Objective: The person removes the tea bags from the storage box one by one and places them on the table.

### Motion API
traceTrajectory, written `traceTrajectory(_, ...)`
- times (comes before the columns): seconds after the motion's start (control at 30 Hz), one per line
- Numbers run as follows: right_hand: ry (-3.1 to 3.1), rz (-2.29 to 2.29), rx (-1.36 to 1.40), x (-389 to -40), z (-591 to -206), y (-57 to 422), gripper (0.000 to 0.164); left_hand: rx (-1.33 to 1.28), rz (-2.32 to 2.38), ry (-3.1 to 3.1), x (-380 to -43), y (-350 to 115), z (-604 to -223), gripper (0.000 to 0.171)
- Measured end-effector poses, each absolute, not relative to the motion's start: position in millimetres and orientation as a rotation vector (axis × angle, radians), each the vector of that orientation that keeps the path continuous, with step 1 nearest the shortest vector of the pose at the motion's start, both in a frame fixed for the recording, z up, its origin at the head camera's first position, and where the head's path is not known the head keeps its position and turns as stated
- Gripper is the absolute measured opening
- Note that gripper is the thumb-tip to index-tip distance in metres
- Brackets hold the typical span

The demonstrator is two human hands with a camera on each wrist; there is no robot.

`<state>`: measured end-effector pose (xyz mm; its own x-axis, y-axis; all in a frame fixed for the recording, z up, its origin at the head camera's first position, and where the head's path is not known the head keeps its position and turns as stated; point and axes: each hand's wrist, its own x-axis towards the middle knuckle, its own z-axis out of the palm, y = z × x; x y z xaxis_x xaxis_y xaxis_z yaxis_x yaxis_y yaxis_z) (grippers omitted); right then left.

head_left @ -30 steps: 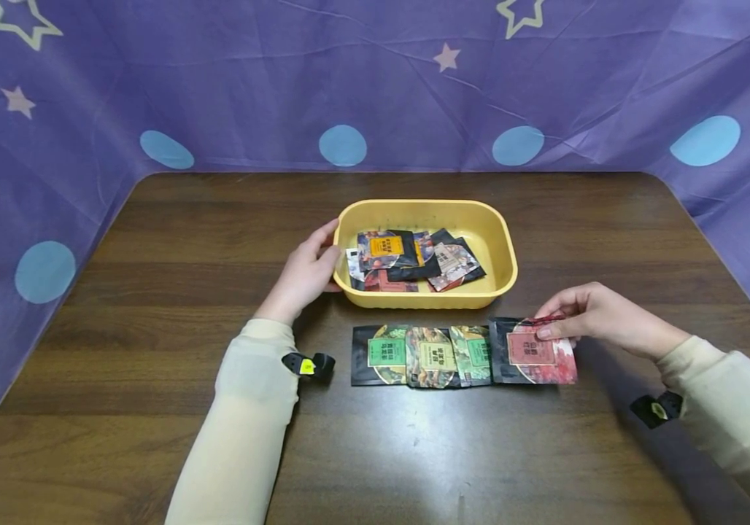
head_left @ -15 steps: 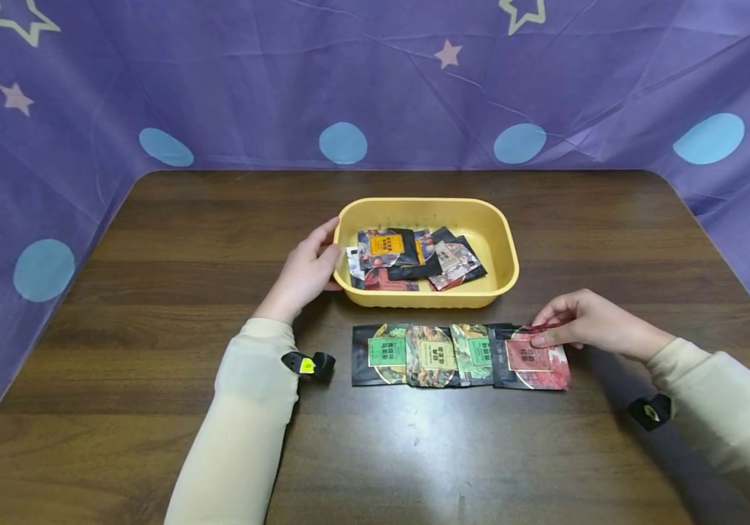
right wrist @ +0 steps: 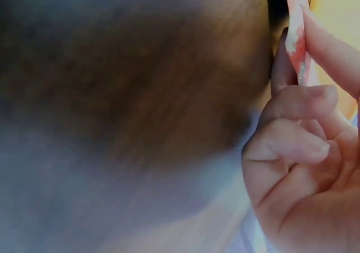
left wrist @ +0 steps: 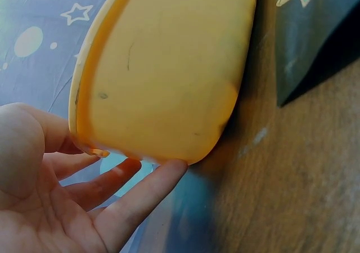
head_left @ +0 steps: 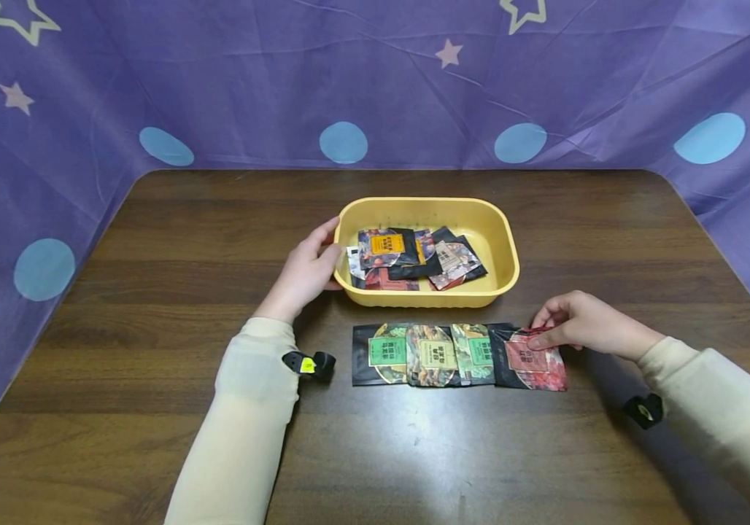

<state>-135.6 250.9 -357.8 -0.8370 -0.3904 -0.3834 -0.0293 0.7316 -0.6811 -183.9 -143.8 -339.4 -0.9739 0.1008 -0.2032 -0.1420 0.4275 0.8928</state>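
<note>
My right hand [head_left: 585, 324] pinches the top right edge of a red-and-black tea sachet [head_left: 535, 361], the rightmost in a row. Seen from the right wrist, the thumb and a finger hold the thin red edge of the sachet [right wrist: 298, 45], with other fingers curled below. Left of it lie a green tea sachet [head_left: 476, 354], a cream-labelled one [head_left: 434, 357] and another green-labelled one [head_left: 381, 355], edges overlapping. My left hand [head_left: 306, 273] rests against the left end of a yellow bin [head_left: 427, 299]. In the left wrist view, its fairly straight fingers [left wrist: 152, 194] touch the bin's outer wall.
Several more sachets lie in a loose pile inside the bin, an orange-labelled one [head_left: 388, 246] on top. Brown wooden table [head_left: 217, 240] surrounds the bin and row. A purple curtain [head_left: 401, 95] hangs behind the table.
My right hand has brought the red sachet down and slightly left, so it lies lower against the row's right end. The left hand and bin stay in place.
</note>
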Motion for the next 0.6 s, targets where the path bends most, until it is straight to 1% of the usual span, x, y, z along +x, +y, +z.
traceTrajectory(0.33, 2.539, -0.639, -0.324, -139, -348, 242, 0.025, -0.038, 1.542, 2.453, -185, -144, -340, 0.055)
traceTrajectory(0.4, 2.558, -0.576, -0.320, -140, -348, 242, 0.028, -0.039, 1.537, 2.452, -185, -144, -340, 0.055)
traceTrajectory(0.53, 2.572, -0.506, -0.303, -141, -346, 243, 0.041, -0.038, 1.530, 2.453, -185, -144, -340, 0.055)
traceTrajectory(0.6, 2.580, -0.495, -0.310, -141, -345, 244, 0.044, -0.038, 1.528, 2.453, -185, -144, -340, 0.055)
